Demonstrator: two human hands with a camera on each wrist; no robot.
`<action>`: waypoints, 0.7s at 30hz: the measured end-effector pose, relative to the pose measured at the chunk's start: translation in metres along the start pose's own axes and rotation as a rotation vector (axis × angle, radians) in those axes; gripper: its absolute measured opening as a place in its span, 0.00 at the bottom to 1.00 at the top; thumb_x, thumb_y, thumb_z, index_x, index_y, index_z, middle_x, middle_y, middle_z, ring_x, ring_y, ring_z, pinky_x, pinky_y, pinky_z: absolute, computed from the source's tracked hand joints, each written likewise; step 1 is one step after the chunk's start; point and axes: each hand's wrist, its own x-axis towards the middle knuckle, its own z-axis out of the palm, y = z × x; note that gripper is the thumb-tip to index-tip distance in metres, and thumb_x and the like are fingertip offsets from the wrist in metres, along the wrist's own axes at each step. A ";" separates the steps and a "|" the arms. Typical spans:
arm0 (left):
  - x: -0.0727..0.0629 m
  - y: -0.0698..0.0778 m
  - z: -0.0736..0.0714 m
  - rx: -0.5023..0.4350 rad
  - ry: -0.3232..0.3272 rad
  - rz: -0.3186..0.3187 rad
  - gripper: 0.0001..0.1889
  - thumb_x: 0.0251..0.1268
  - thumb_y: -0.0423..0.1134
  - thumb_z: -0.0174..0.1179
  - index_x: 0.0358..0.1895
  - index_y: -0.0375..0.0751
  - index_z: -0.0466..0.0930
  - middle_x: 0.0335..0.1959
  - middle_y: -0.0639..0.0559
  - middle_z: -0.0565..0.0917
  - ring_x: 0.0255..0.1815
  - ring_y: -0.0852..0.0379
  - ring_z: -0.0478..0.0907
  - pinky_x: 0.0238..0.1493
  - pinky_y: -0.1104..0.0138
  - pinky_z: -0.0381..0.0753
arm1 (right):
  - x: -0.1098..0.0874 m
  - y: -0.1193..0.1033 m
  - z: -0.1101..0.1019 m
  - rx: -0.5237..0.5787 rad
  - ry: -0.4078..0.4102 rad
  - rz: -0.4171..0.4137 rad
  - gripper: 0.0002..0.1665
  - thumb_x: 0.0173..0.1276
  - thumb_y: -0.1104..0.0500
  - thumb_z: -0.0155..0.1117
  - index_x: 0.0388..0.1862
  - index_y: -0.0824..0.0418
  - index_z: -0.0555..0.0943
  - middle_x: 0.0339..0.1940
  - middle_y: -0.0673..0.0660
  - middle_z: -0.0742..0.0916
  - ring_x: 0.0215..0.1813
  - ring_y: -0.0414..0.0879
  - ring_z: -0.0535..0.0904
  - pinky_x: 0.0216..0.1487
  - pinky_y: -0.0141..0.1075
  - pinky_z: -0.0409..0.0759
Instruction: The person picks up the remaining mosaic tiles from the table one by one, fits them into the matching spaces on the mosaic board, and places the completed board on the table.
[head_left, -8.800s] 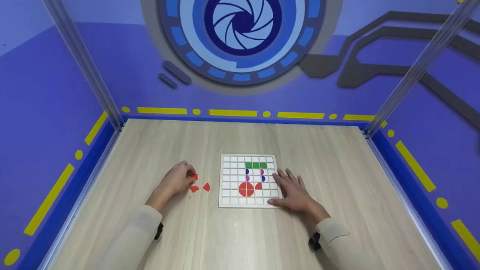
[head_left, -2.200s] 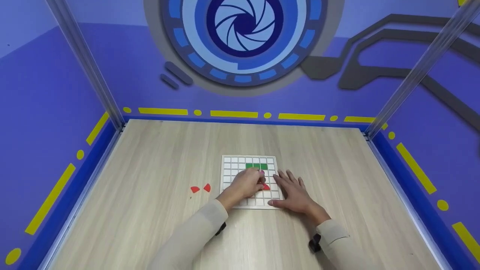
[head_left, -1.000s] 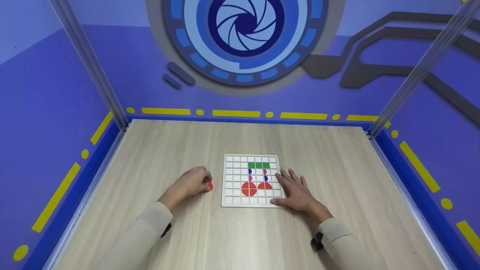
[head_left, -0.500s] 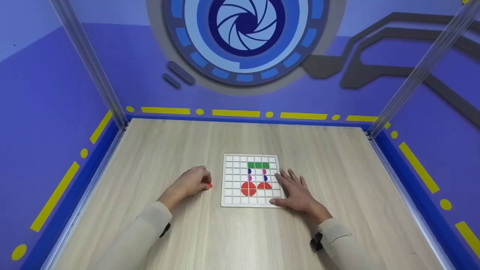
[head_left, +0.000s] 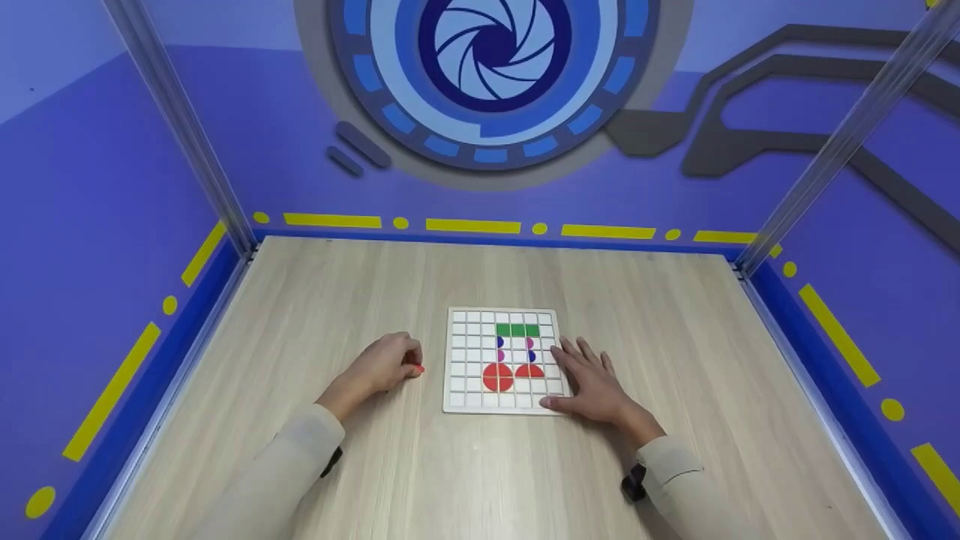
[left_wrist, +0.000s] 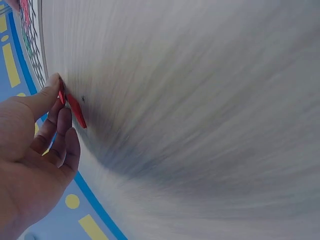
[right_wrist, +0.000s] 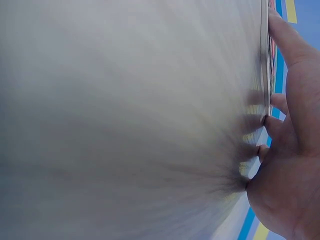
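Red piece (head_left: 417, 368) sat on table (head_left: 375, 300) just left of grid board (head_left: 465, 360), pinched by L hand (head_left: 384, 364) (thumb + fingers curled round it). R hand (head_left: 592, 379) lay flat, fingers straight, on board's right edge.

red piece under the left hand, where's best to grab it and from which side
Probably by its thin edges, pinched from above. The red piece is a flat, thin tile lying on the wooden table, so there is no body to wrap around. The left hand already has thumb and fingertips at its rim, tilting one edge up. Coming from the left keeps clear of the white grid board.
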 end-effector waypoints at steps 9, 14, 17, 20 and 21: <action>0.000 0.003 -0.001 -0.049 0.001 -0.015 0.07 0.70 0.36 0.72 0.34 0.47 0.83 0.33 0.56 0.77 0.35 0.58 0.73 0.41 0.61 0.77 | 0.001 -0.001 0.003 0.001 -0.010 0.020 0.65 0.58 0.23 0.71 0.87 0.52 0.61 0.88 0.57 0.57 0.88 0.61 0.40 0.80 0.68 0.33; 0.000 0.006 -0.002 -0.095 0.006 -0.010 0.06 0.74 0.33 0.67 0.35 0.46 0.84 0.34 0.56 0.79 0.36 0.59 0.74 0.42 0.61 0.78 | 0.001 -0.001 0.003 -0.009 -0.013 0.027 0.66 0.58 0.22 0.71 0.87 0.51 0.60 0.89 0.56 0.56 0.88 0.61 0.40 0.81 0.67 0.33; 0.000 0.011 -0.002 -0.138 0.023 0.030 0.06 0.75 0.33 0.66 0.36 0.46 0.85 0.35 0.56 0.80 0.37 0.59 0.75 0.43 0.61 0.78 | 0.001 -0.001 0.003 -0.012 -0.016 0.030 0.66 0.58 0.22 0.71 0.87 0.50 0.59 0.89 0.55 0.56 0.88 0.60 0.39 0.81 0.66 0.33; 0.002 0.020 -0.001 -0.176 0.035 0.080 0.05 0.74 0.33 0.67 0.37 0.45 0.84 0.36 0.55 0.80 0.38 0.58 0.76 0.42 0.61 0.78 | 0.000 -0.001 0.002 -0.009 -0.006 0.027 0.66 0.58 0.22 0.71 0.87 0.50 0.60 0.89 0.56 0.56 0.88 0.60 0.39 0.81 0.66 0.33; 0.003 0.023 0.000 -0.187 0.033 0.089 0.04 0.75 0.34 0.67 0.38 0.45 0.84 0.37 0.55 0.80 0.38 0.58 0.76 0.42 0.61 0.78 | 0.000 0.000 0.002 -0.010 -0.002 0.027 0.66 0.58 0.22 0.71 0.87 0.50 0.60 0.89 0.56 0.56 0.88 0.60 0.39 0.81 0.67 0.33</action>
